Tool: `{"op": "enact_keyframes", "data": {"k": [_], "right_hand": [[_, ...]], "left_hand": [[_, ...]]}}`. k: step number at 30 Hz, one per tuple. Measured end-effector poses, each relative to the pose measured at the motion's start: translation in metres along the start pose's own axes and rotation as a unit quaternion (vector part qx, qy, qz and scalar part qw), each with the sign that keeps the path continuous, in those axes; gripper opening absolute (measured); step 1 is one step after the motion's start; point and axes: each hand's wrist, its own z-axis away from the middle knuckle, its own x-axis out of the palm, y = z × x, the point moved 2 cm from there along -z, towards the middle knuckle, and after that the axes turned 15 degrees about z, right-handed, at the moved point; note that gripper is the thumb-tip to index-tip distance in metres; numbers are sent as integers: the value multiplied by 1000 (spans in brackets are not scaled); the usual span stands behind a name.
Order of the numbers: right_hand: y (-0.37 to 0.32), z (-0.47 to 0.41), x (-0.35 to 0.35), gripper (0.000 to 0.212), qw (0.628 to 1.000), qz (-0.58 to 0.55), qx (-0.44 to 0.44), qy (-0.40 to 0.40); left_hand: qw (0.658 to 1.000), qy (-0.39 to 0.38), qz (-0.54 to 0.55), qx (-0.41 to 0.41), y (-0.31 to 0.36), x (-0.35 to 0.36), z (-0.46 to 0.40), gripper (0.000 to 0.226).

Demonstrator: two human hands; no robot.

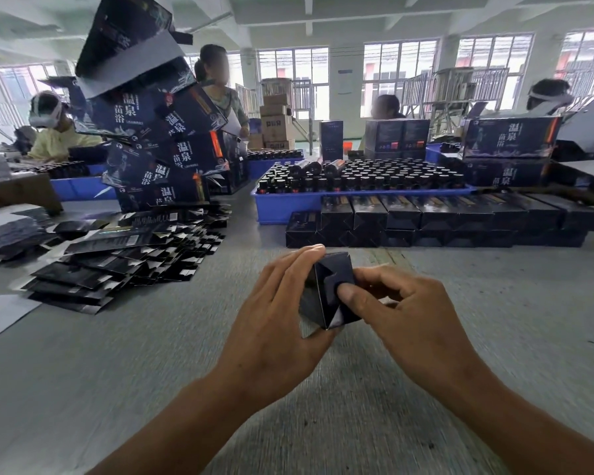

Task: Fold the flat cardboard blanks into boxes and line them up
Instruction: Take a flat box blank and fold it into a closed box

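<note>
Small dark box (pixel 330 289) gripped between both hands, held up just over the grey table (pixel 117 371), end facing the camera. Left hand (pixel 275 323) wrapped round its left side, fingers curled over the top edge, thumb tucked underneath near the bottom corner. Right hand (pixel 402 313) clamped on from the right, thumb pressed flat against the end flap, other fingers bent in behind. End flaps folded in, looks mostly closed, can't tell if fully tucked. Straight behind, a double-stacked row of finished boxes (pixel 439 221) lined up across the table, pretty neat. Right behind that row, touching it, a blue tray (pixel 288 204) packed with dark capped bottles (pixel 364 176). Off to the left, a messy fanned-out heap of flat blanks (pixel 127 258), glossy black, overlapping all over. Above those, a wobbly tower of bigger printed cartons (pixel 158 132), tilted every which way. More of the same cartons stacked far right. Other workers sat or stood further back, windows behind.
</note>
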Motion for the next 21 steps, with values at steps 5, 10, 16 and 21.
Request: {"op": "enact_keyframes", "data": {"k": [5,10,16,21], "right_hand": [[-2,1,-1,19,999,33,-6,32],[-2,3,0,17,995,77,-18,53],[-4,1,-1,17,997,68,-29,32],[-5,2,1,37,999,39,-28,-6]], "left_hand": [[1000,4,-12,4,3,1,0,82],[1000,-1,-12,6,2,2,0,85],[1000,3,-25,1,1,1,0,82],[996,3,-74,56,4,0,-2,78]]}}
